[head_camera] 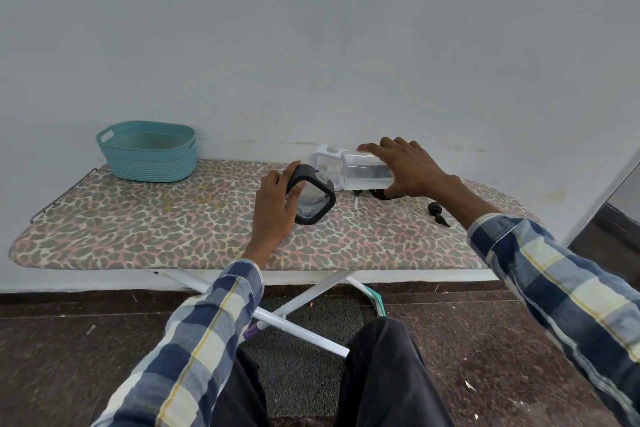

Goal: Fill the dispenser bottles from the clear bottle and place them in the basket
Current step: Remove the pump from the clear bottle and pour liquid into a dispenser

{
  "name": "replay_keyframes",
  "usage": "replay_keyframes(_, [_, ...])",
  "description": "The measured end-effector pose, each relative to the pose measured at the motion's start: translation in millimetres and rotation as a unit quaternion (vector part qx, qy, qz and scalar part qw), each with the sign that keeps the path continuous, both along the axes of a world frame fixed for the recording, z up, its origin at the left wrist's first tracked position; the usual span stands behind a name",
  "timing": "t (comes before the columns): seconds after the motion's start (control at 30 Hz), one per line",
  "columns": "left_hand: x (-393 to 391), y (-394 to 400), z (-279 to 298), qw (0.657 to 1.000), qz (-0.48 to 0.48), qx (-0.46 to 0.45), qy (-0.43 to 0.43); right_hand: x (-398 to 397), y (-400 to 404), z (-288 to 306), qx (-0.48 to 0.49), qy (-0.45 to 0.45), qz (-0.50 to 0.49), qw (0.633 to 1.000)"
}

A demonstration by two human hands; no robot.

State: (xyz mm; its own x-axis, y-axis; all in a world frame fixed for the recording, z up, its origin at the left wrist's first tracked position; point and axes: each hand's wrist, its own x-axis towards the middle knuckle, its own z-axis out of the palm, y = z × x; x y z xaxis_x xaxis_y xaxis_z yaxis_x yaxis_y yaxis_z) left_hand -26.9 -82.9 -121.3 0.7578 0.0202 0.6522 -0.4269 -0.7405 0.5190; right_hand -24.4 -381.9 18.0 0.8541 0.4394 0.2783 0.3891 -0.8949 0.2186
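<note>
My left hand (pixel 277 201) grips a black-framed clear dispenser bottle (pixel 313 198) and tilts it on the board. My right hand (pixel 405 166) holds the clear bottle (pixel 363 172) on its side, neck pointing left at the dispenser's open mouth; liquid lies inside it. A white dispenser bottle (pixel 325 156) with an open neck stands just behind them by the wall. The teal basket (pixel 147 151) sits at the board's far left and looks to hold nothing.
All of this is on a leopard-print ironing board (pixel 173 229) against a white wall. A black pump head (pixel 437 212) lies to the right. Another black pump part with a white tube (pixel 356 199) lies under the clear bottle.
</note>
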Motion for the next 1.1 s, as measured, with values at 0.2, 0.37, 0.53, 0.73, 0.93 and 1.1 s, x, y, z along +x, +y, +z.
replay_keyframes(0.2, [-0.9,-0.4,-0.1,1.0,-0.001,-0.001,-0.002,0.4,-0.7,0.5,-0.001,0.0,0.002,1.0])
replay_keyframes(0.37, [-1.3,-0.6,0.5,1.0,-0.003,-0.003,-0.001,1.3,-1.5,-2.1,0.007,0.001,0.006,1.0])
replay_keyframes(0.53, [0.2,-0.1,-0.2,1.0,0.0,-0.003,0.004,2.5,-3.1,-11.1,0.038,0.015,0.005,0.999])
replay_keyframes(0.73, [-1.4,-0.4,1.0,1.0,0.0,-0.014,0.012,2.3,-2.8,-32.4,0.107,0.05,-0.002,0.993])
replay_keyframes(0.93, [-2.7,-0.6,2.0,0.999,-0.009,-0.028,0.012,2.9,-3.2,-56.4,0.183,0.057,0.004,0.981])
replay_keyframes(1.1, [-3.5,-1.0,2.3,0.999,-0.02,-0.04,0.012,0.3,-2.8,-72.2,0.313,0.053,-0.011,0.948])
